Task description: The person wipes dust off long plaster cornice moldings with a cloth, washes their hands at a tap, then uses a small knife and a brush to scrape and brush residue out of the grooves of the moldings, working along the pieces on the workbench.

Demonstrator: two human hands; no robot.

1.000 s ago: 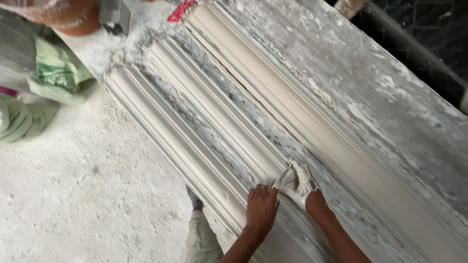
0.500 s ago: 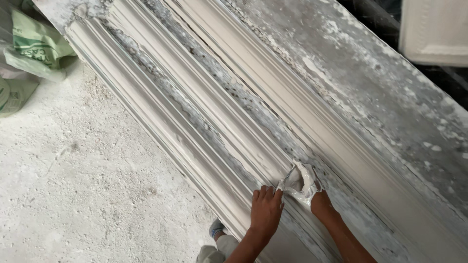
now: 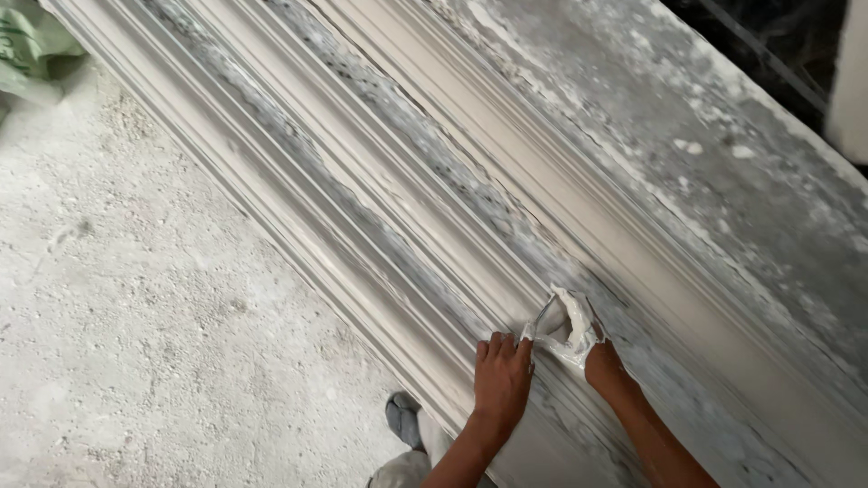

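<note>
Right hand (image 3: 592, 348) clamped on my plaster-caked scraper (image 3: 559, 327), left hand (image 3: 502, 375) flat beside it; moulding (image 3: 380, 194) runs diagonally up-left from both.

I'm in a plaster workshop: long white cornice mouldings (image 3: 425, 181) lie side by side on a plaster-caked tabletop (image 3: 723, 181), above a dusty white floor (image 3: 136, 343).

the long ribbed plaster moulding (image 3: 380, 181) is off-white with pale grey streaks along its grooves, and the grey stone bench (image 3: 723, 181) under it is mottled with white splashes. the wet plaster lump (image 3: 571, 327) is bright white, the crumpled sack (image 3: 32, 50) pale green, the dusty floor (image 3: 136, 316) speckled whitish grey.
</note>
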